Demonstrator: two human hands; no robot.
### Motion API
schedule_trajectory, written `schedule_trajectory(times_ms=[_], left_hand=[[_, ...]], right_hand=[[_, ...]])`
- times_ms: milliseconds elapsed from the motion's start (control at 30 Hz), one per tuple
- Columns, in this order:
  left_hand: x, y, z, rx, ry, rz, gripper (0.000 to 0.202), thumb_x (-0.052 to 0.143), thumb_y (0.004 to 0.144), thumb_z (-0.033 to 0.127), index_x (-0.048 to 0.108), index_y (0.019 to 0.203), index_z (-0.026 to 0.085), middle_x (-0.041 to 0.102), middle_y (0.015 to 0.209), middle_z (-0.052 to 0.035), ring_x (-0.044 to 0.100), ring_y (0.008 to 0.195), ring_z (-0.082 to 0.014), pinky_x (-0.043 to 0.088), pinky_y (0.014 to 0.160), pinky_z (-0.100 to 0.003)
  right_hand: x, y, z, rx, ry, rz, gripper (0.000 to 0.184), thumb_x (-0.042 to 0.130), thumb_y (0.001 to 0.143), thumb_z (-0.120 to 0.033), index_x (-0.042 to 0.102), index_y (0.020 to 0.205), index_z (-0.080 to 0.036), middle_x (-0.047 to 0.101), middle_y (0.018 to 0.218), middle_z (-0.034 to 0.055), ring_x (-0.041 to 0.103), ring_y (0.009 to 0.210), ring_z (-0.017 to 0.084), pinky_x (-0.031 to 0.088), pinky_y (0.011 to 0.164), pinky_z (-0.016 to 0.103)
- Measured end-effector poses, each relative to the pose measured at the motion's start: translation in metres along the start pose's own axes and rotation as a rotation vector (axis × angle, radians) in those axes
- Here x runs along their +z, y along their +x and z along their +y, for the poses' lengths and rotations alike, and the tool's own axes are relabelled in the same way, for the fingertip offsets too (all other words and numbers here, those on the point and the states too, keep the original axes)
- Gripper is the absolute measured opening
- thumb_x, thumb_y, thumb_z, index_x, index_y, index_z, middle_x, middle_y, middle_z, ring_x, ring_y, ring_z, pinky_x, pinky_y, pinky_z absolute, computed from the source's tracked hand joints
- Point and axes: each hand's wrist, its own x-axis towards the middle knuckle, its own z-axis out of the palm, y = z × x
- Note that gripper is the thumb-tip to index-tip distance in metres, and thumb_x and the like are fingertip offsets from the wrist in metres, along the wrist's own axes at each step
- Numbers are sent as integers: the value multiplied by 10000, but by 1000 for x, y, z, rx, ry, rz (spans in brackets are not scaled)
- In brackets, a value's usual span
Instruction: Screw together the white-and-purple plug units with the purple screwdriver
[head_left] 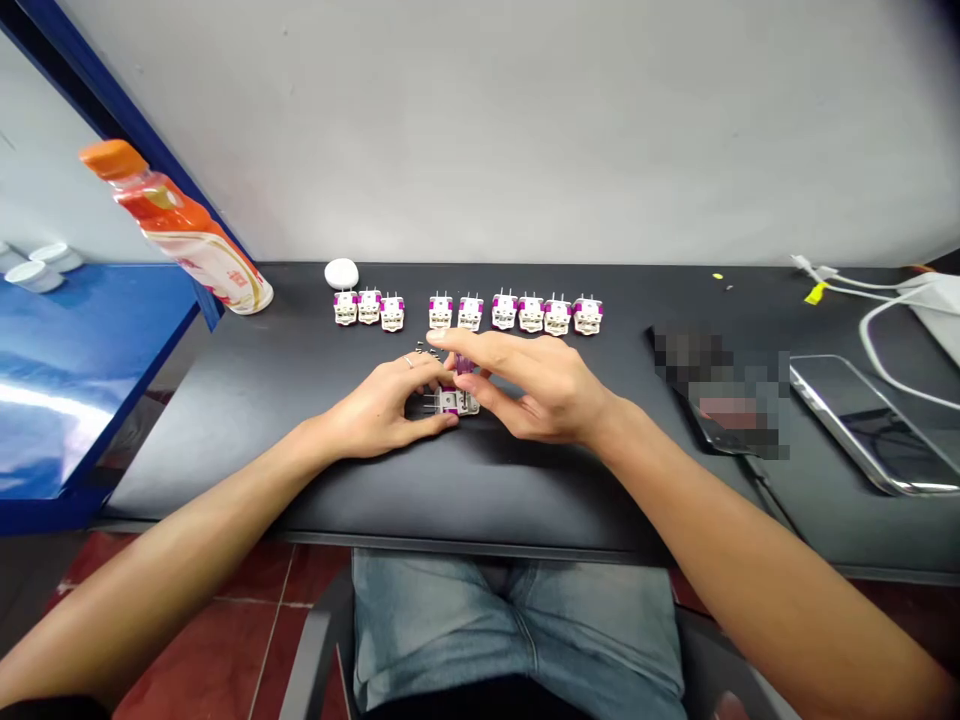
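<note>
A small white-and-purple unit with metal pins lies on the black table, its pins pointing left. My left hand grips it from the left, with the thumb at its near side and the fingers at its far side. Over the unit, my right hand is closed around the see-through purple handle of a screwdriver. The handle stands about upright, and its tip is hidden by the fingers. Several tiny screws lie just beyond my left fingers.
Several similar white-and-purple units stand in a row near the wall. A white rounded case and an orange bottle are at the left. At the right lie a dark phone, a silver-edged phone and white cables.
</note>
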Motion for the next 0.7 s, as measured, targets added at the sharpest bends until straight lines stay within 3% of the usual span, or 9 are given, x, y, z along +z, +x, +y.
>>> schedule_trajectory(times_ms=[133,267,533,700], left_hand=[[1,-1,-1,14,3,9,196,781,1043,328,711,1173,199,782,1119,-74,736,1012,-233,598,922,-349],[1,-1,-1,7,12,16,216,789,1040,330,710,1189,196,780,1110,-73,737,1008,-231,594,908,-337],[1,0,-1,54,16,34,166,768,1045,334,684,1089,198,771,1030,-57,731,958,-225,590,877,-332],[0,0,-2,55,16,32,175,773,1040,349,703,1099,200,788,1042,-58,744,954,-225,599,868,-336]], right_hand=[[0,-1,-1,15,-14,-28,494,570,1145,-162,561,1633,-238,866,1218,24,852,1019,142,701,899,231],[0,-2,0,0,-27,-32,473,590,1132,-144,578,1601,-198,863,1236,41,848,1014,145,695,888,230],[2,-4,0,16,-33,-79,696,590,1135,-169,374,1778,-326,856,1305,4,850,1043,149,701,886,248],[2,-4,-1,13,18,-70,623,537,1145,-127,448,1740,-290,842,1340,23,837,1111,139,691,946,246]])
